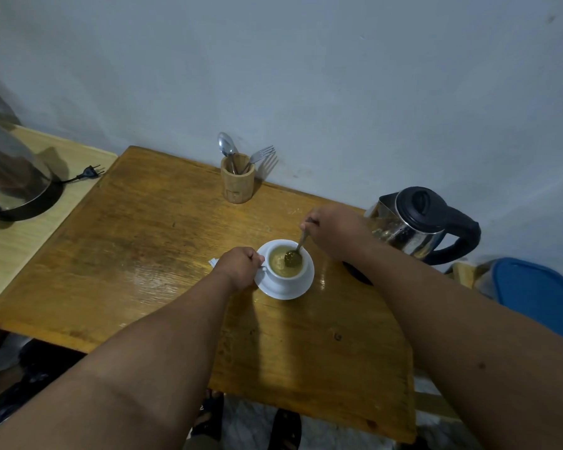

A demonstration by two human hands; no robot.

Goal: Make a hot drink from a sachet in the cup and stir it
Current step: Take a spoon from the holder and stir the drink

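Observation:
A white cup [292, 278] stands on a white saucer [301, 289] near the middle of the wooden table [150, 241]. The cup holds a pale yellowish-brown drink. My left hand [239, 266] is closed on the cup's handle at its left side. My right hand [333, 230] holds a metal spoon [298, 250] by the top of its stem, with the bowl dipped in the drink. A small white scrap [213, 262], perhaps the sachet, peeks out just left of my left hand.
A steel electric kettle [416, 225] with a black lid and handle stands at the right by the wall. A wooden holder [238, 181] with a spoon and forks sits at the back. Another steel kettle [10, 177] and a plug [90, 172] lie left. A blue lid [540, 293] is right.

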